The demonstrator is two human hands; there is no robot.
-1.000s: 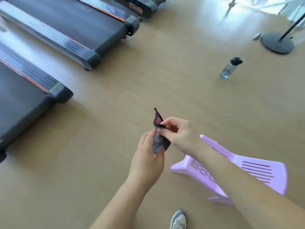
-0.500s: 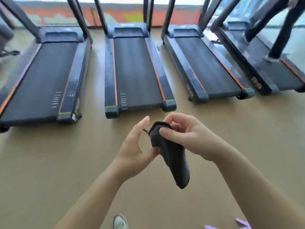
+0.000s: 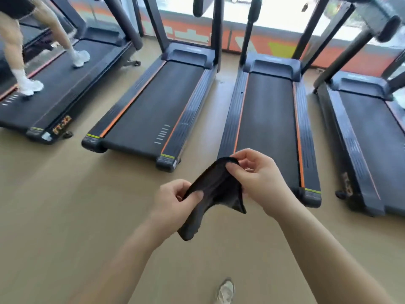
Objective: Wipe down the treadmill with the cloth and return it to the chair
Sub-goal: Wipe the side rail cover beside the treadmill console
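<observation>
Dark cloth (image 3: 215, 189) held mid-air above floor (image 3: 65, 216), spread between both hands. Left hand (image 3: 175, 200) pinches lower edge; right hand (image 3: 256, 176) pinches top corner. Nearest treadmill (image 3: 267, 119) at 12 o'clock, unwiped. Risk: light fingertip pinches, loose corner dangling; cloth could slip and drop while being unfolded.

Four treadmills stand side by side on the floor (image 3: 54, 205), their decks running away toward a window wall (image 3: 274, 18) behind them. On the far-left treadmill (image 3: 65, 84) another person (image 3: 19, 40) stands on the belt. Right of it come the second treadmill (image 3: 153, 106), the third treadmill (image 3: 267, 119) and the fourth treadmill (image 3: 368, 139). In front of the third one's near end, the left hand (image 3: 175, 202) and right hand (image 3: 260, 178) hold a cloth (image 3: 214, 191) between them above the floor. A shoe (image 3: 225, 291) rests on the floor below, nearest the camera.
</observation>
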